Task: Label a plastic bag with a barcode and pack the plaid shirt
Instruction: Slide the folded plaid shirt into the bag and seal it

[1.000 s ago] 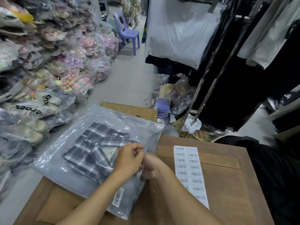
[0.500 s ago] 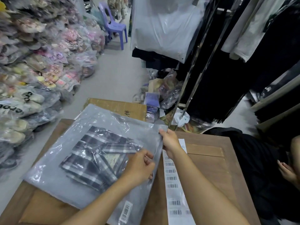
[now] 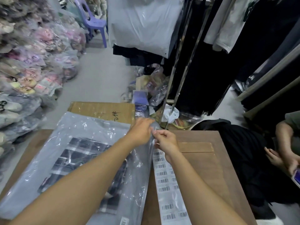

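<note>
A clear plastic bag (image 3: 84, 132) lies flat on the wooden table (image 3: 203, 159), with the folded dark plaid shirt (image 3: 76, 159) inside it. A barcode sticker (image 3: 124, 222) shows on the bag's near edge. My left hand (image 3: 140, 131) and my right hand (image 3: 166, 140) both pinch the bag's right edge at its far corner, close together. A white sheet of barcode labels (image 3: 168, 189) lies on the table just right of the bag, partly under my right forearm.
A cardboard box (image 3: 103, 109) sits beyond the table. Bagged slippers (image 3: 24, 70) are piled along the left. A clothes rack (image 3: 183, 62) with hanging garments stands at the right, clutter at its foot. Another person's hands hold a phone (image 3: 296, 177) at the far right.
My left hand has slid along the bag's right edge from the middle to the far corner, meeting my right hand there. The view has shifted forward and blurred.
</note>
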